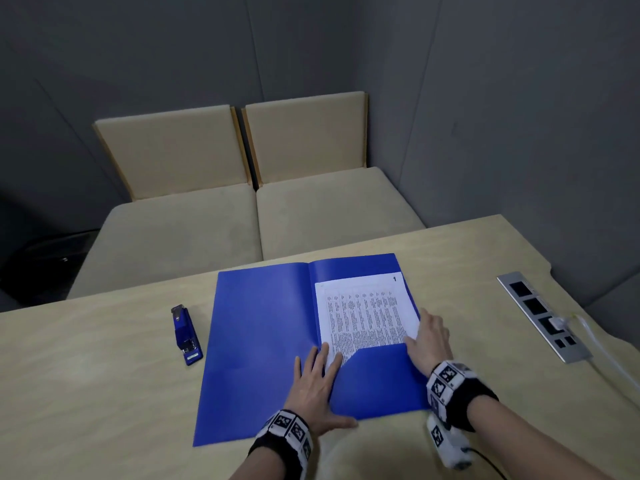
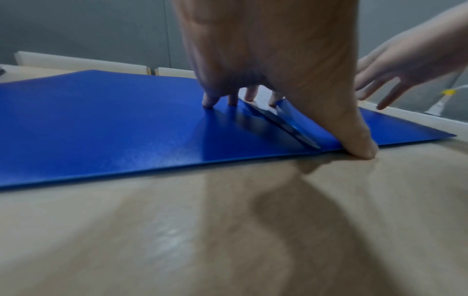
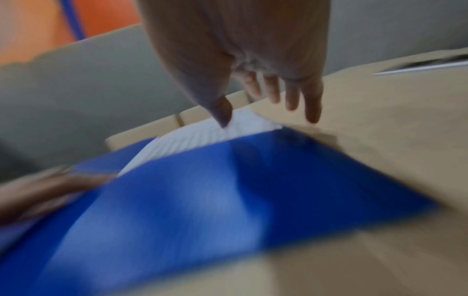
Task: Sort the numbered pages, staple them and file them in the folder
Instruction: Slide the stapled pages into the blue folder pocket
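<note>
Blue folder (image 1: 263, 341): thin plastic, laid open flat on the bench (image 1: 104, 393); judged light, flexible and slick, likely to slide if pushed sideways.
Pages (image 1: 363, 313): white sheets with "1" on top, tucked into the right-hand pocket (image 1: 377, 375), lower edge hidden under the pocket flap; whether a staple is in place cannot be told.
Left hand (image 1: 317, 389): fingers straight and spread, pressed flat near the fold, fingertips (image 2: 210, 101) touching folder and page edge; nothing gripped.
Right hand (image 1: 427, 341): fingers extended at the right edge of the pages, thumb tip on the paper in the right wrist view; nothing clasped.
Stapler (image 1: 187, 336): blue, set on the bench left of the folder, apart from it.
Handling: paper judged limp and easily creased; seating is best done by flat pressure. For closing, the left cover's outer edge is judged the best hold.
Stage: filing judged nearly done.
</note>
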A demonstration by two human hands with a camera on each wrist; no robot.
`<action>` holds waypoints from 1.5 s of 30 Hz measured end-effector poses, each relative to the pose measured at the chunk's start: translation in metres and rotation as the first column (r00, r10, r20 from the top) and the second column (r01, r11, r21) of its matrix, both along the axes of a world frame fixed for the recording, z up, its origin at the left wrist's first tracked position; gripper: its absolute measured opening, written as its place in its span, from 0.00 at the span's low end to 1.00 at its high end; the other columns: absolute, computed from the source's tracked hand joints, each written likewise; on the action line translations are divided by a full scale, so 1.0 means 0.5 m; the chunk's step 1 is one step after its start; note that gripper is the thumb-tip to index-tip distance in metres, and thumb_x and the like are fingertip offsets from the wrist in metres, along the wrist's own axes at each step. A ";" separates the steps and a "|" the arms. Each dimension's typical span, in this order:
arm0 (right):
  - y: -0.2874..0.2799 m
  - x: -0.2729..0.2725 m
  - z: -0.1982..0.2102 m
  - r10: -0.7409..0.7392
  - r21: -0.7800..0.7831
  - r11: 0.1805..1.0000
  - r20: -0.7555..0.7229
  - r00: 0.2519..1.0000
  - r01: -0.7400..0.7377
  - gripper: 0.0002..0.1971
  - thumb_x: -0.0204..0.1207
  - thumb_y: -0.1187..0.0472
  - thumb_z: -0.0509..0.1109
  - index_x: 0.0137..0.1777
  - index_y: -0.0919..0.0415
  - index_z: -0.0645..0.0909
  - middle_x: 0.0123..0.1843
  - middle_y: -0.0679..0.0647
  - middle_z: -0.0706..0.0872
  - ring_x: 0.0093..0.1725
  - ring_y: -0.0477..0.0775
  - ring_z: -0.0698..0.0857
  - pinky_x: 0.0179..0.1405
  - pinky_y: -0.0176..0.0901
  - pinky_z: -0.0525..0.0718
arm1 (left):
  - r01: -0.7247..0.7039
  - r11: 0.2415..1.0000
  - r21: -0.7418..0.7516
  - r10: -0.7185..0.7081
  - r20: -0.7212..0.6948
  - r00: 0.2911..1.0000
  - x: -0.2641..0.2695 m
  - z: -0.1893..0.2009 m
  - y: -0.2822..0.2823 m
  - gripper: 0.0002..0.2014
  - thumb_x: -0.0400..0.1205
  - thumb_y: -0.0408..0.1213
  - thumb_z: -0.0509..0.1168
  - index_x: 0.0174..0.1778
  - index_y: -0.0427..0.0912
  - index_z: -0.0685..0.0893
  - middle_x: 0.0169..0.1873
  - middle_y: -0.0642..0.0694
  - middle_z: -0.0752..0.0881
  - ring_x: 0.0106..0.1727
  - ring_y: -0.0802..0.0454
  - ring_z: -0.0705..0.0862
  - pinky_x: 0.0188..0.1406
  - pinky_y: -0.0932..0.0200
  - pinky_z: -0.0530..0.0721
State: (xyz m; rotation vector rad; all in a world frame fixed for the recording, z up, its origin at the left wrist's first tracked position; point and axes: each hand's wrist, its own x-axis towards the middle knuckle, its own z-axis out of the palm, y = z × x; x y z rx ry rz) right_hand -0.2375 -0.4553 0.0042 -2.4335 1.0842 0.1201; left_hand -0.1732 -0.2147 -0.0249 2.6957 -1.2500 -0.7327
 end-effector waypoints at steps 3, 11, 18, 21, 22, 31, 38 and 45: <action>0.062 -0.046 -0.016 0.272 -0.032 0.959 -0.155 0.950 -0.280 0.31 0.83 0.43 0.53 0.83 0.49 0.50 0.86 0.51 0.48 0.84 0.60 0.50 0.79 0.60 0.60 | -0.013 0.997 -0.070 0.013 -0.004 1.000 -0.003 0.003 0.005 0.59 0.59 0.85 0.50 0.78 0.62 0.29 0.83 0.51 0.33 0.83 0.48 0.30 0.76 0.43 0.21; 0.079 -0.069 -0.038 0.367 0.073 0.928 -0.327 0.871 -0.364 0.35 0.81 0.36 0.51 0.83 0.41 0.41 0.85 0.46 0.36 0.84 0.58 0.37 0.77 0.75 0.47 | -0.906 0.374 -0.199 0.925 0.008 0.380 0.034 -0.002 0.147 0.38 0.79 0.58 0.60 0.82 0.43 0.59 0.81 0.39 0.59 0.82 0.37 0.54 0.77 0.31 0.54; 0.071 -0.069 -0.032 0.375 0.083 0.926 -0.320 0.870 -0.369 0.35 0.79 0.36 0.53 0.83 0.39 0.43 0.85 0.43 0.38 0.84 0.57 0.39 0.76 0.75 0.52 | -0.955 0.288 -0.068 0.938 -0.182 0.296 0.097 0.037 0.251 0.39 0.74 0.61 0.66 0.75 0.40 0.67 0.71 0.33 0.73 0.72 0.35 0.70 0.68 0.40 0.69; 0.059 -0.070 -0.021 0.351 0.094 0.937 -0.276 0.895 -0.338 0.35 0.77 0.38 0.59 0.82 0.37 0.48 0.85 0.46 0.42 0.84 0.56 0.43 0.78 0.68 0.57 | -0.918 0.362 -0.161 0.877 -0.276 0.394 0.135 0.110 0.279 0.25 0.75 0.48 0.72 0.63 0.36 0.78 0.59 0.35 0.85 0.60 0.37 0.82 0.57 0.48 0.77; 0.056 -0.071 -0.018 0.314 0.080 0.949 -0.253 0.915 -0.304 0.36 0.76 0.38 0.61 0.82 0.38 0.51 0.85 0.49 0.42 0.84 0.57 0.44 0.78 0.65 0.59 | -0.887 0.416 -0.201 0.850 -0.262 0.457 0.147 0.146 0.280 0.17 0.76 0.43 0.72 0.56 0.37 0.81 0.53 0.36 0.87 0.53 0.39 0.84 0.51 0.50 0.79; 0.028 -0.064 -0.012 0.029 0.209 0.978 -0.016 0.999 -0.025 0.33 0.77 0.51 0.68 0.81 0.54 0.61 0.81 0.62 0.58 0.79 0.62 0.63 0.76 0.49 0.65 | -0.597 0.616 -0.513 0.232 -0.607 0.760 0.094 0.383 0.087 0.14 0.86 0.46 0.58 0.55 0.42 0.85 0.46 0.45 0.90 0.41 0.54 0.88 0.39 0.63 0.84; -0.022 -0.077 0.000 -0.385 0.650 0.743 0.224 0.895 0.157 0.17 0.87 0.54 0.53 0.65 0.62 0.77 0.67 0.60 0.81 0.59 0.56 0.80 0.50 0.36 0.80 | -0.135 0.955 -0.264 0.093 -0.166 0.982 -0.002 0.146 -0.059 0.27 0.84 0.57 0.44 0.79 0.57 0.65 0.81 0.47 0.64 0.82 0.47 0.60 0.81 0.44 0.56; 0.010 -0.090 0.032 -0.447 0.895 0.441 0.156 0.881 0.066 0.14 0.84 0.62 0.61 0.69 0.59 0.73 0.61 0.59 0.83 0.55 0.57 0.83 0.47 0.48 0.81 | 0.075 0.995 0.069 -0.077 0.035 0.996 -0.035 0.012 0.003 0.47 0.64 0.79 0.26 0.80 0.62 0.35 0.83 0.50 0.34 0.83 0.43 0.33 0.82 0.40 0.38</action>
